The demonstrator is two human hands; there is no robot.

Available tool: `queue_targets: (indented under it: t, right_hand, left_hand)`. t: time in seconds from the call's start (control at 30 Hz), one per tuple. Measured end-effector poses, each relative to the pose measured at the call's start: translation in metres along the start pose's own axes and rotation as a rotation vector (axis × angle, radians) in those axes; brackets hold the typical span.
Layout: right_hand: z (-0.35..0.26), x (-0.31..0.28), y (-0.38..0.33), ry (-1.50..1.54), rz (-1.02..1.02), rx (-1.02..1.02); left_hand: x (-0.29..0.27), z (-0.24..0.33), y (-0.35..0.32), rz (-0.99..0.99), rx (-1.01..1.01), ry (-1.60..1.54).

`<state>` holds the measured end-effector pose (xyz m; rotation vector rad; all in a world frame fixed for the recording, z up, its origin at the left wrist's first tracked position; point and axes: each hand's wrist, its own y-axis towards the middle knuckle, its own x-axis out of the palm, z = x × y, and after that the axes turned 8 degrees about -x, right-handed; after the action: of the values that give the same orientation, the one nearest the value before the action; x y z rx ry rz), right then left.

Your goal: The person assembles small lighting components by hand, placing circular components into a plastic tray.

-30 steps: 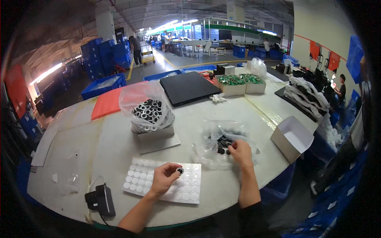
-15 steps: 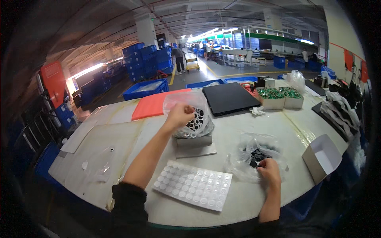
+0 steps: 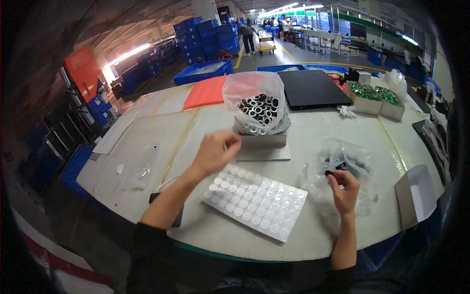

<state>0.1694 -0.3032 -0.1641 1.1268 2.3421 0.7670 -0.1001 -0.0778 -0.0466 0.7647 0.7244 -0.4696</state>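
My left hand (image 3: 218, 151) is in the air between the bag of rings and the white tray, fingers curled together; anything inside them is hidden. Behind it, a clear plastic bag (image 3: 254, 84) full of black-and-white rings (image 3: 258, 109) rests on a pale box-like stand (image 3: 264, 142). My right hand (image 3: 346, 191) pinches a small black disc (image 3: 328, 173) between thumb and finger. That hand is above a second clear bag (image 3: 313, 182) with black pieces (image 3: 341, 166) in it. A white tray (image 3: 254, 200) with rows of round white pieces lies between my hands.
Farther back lie a red foam sheet (image 3: 205, 93) and a black flat panel (image 3: 313, 89). Boxes of green circuit boards (image 3: 367, 104) stand at the back right. An open carton (image 3: 416, 196) is at the right edge. One loose ring (image 3: 155, 146) lies left on a plastic sheet.
My left hand has come out of the ring bag, toward the tray. The right hand has lifted from the black pieces with a disc. The whole view has shifted.
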Motion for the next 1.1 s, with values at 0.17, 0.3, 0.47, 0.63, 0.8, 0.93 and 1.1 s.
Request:
queue_targets:
  t: [0.17, 0.3, 0.47, 0.63, 0.8, 0.93, 1.1]
  right_hand:
    - [-0.016, 0.042, -0.019, -0.127, -0.149, -0.269]
    - [-0.014, 0.056, -0.032, -0.108, -0.228, -0.267]
    - [-0.008, 0.055, -0.034, -0.09, -0.244, -0.187]
    - [-0.01, 0.058, -0.035, -0.064, -0.267, -0.183]
    - [-0.007, 0.056, -0.035, 0.148, -0.224, 0.002]
    - [0.005, 0.058, -0.037, 0.245, -0.245, 0.068]
    - [-0.02, 0.072, -0.036, 0.341, -0.34, 0.298]
  left_hand:
    - [0.041, -0.063, -0.069, -0.238, -0.201, 0.052]
    - [0.059, -0.069, -0.066, -0.186, -0.231, 0.06]
    - [0.064, -0.066, -0.043, -0.312, -0.1, 0.209]
    - [0.076, -0.064, -0.038, -0.358, 0.188, 0.531]
    - [0.08, -0.064, -0.031, -0.372, 0.055, 0.462]
    - [0.072, -0.075, -0.039, -0.128, -0.25, 0.105]
    - [0.083, -0.032, -0.063, -0.067, -0.335, -1.121]
